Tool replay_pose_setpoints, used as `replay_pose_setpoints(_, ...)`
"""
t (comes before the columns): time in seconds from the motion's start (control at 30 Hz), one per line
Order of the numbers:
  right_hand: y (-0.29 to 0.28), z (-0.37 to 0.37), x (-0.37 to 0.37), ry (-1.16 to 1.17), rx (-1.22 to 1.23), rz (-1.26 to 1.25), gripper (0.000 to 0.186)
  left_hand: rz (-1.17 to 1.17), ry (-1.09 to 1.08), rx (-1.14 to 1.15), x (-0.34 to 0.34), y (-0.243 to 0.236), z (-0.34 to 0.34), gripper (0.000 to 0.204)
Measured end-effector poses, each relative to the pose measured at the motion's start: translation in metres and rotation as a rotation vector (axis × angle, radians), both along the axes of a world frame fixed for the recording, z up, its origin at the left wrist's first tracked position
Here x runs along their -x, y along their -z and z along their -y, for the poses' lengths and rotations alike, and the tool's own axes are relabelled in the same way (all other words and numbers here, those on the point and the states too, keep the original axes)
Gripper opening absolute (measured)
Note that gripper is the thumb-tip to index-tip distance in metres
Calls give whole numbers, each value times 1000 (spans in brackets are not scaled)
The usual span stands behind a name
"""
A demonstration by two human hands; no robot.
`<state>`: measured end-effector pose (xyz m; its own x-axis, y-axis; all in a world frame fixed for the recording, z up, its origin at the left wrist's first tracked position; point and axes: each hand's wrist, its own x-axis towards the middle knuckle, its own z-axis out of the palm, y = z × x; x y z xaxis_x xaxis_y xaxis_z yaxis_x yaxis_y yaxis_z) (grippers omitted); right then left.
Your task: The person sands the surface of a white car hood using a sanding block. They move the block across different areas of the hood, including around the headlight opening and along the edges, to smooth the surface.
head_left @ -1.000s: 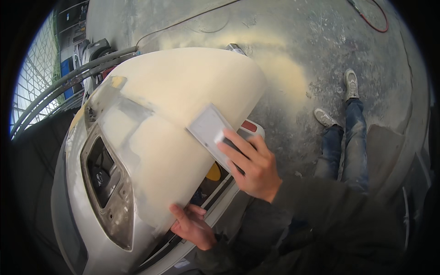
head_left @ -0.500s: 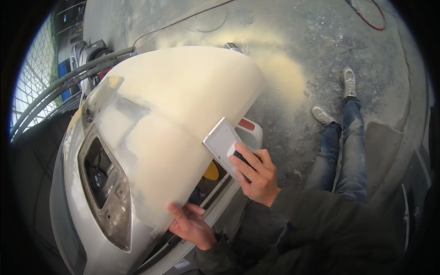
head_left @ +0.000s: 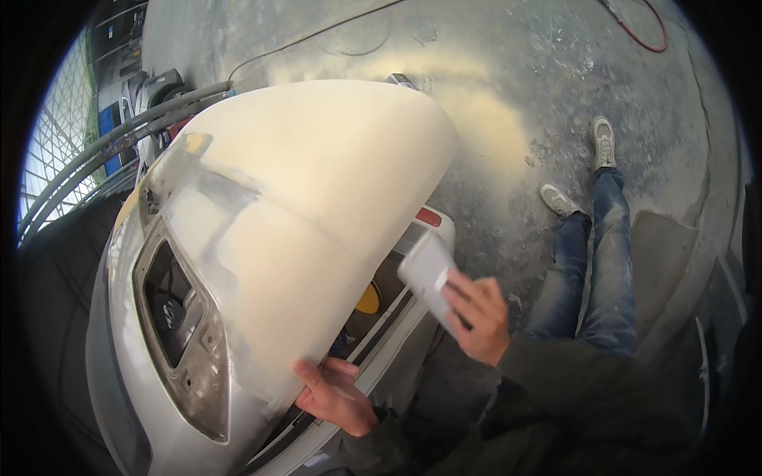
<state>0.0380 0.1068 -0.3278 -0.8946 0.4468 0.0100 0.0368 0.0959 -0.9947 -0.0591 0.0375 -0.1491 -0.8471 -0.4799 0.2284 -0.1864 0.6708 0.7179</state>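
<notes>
A curved car body panel (head_left: 317,159), coated in cream filler with grey patches and bare silver at the lower left, fills the middle left. My left hand (head_left: 335,391) grips its near lower edge, thumb on the surface and fingers at the rim. My right hand (head_left: 478,321) holds a flat, light grey sanding block (head_left: 421,266), lifted just right of the panel's edge and blurred by motion. An oval opening with a dirty metal surround (head_left: 198,365) sits in the panel's left part. Under the panel's edge, a yellow round object (head_left: 367,298) and a red lamp (head_left: 427,216) show.
Curved grey rails (head_left: 119,139) and assorted parts (head_left: 155,103) stand at upper left. A cable (head_left: 317,38) and a red hose (head_left: 659,44) lie on the dusty floor (head_left: 556,71). Legs in jeans and pale shoes (head_left: 603,238) extend at the right.
The sanding block in my right hand has moved right and down, off the panel's edge, exposing more of the gap beneath. My left hand stays at the edge, very slightly lower.
</notes>
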Motion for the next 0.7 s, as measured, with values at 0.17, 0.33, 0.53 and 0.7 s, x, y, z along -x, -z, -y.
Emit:
replay_pose_setpoints(0.17, -18, -68, 96, 32, 25, -36, 45, 30, 38, -2, -5, -3, 10, 58)
replay_pose_setpoints(0.33, -48, -49, 109, 26, 29, -20, 43, -11, 49, -26, -4, -2, 1, 55)
replay_pose_setpoints(0.53, 2, -54, 126, 87, -6, 34, 40, 74, 10, -7, -7, -11, -2, 54)
replay_pose_setpoints(0.7, -10, -65, 126, -18, -11, 100, 36, 79, -18, 5, -6, -6, 1, 52)
